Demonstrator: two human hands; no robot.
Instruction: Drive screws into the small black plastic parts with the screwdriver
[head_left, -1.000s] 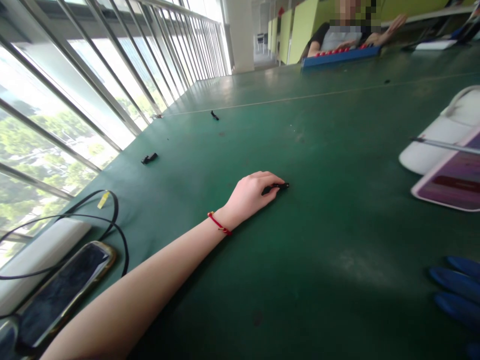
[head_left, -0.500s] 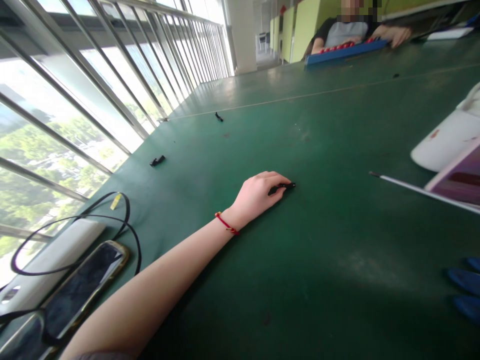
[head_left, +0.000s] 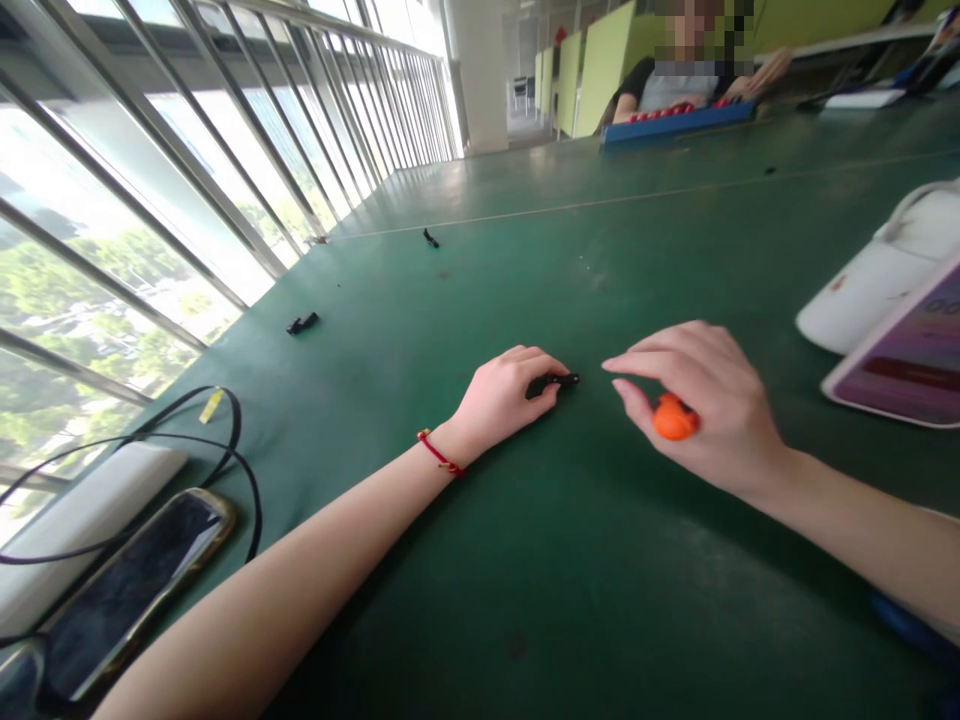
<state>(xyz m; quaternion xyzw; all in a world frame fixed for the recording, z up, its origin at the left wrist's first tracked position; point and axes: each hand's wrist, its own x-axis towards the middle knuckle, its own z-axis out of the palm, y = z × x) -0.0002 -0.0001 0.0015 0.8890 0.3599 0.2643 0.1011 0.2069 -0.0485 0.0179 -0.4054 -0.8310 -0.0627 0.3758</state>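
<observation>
My left hand (head_left: 504,392), with a red cord bracelet on its wrist, rests on the green table with its fingers closed on a small black part (head_left: 568,379). One end of that part sticks out past the fingertips, and the rest is mostly hidden. Just to the right, my right hand (head_left: 716,405) hovers with thumb and forefinger apart, pointing toward the black part. An orange rounded thing (head_left: 675,417) shows against its palm below the thumb. Whatever else belongs to it is hidden by the hand.
Two black pieces lie farther off, one nearer (head_left: 303,323) and one beyond (head_left: 431,238). At left are a phone (head_left: 139,590), a white block (head_left: 97,530) and a looped cable (head_left: 238,430). A white container (head_left: 862,290) and pink-framed screen (head_left: 907,360) stand right. A person sits opposite behind a blue tray (head_left: 679,122).
My right hand has come in from the right with the orange thing in it. The thin white rod on the right no longer shows. My left hand keeps the black part.
</observation>
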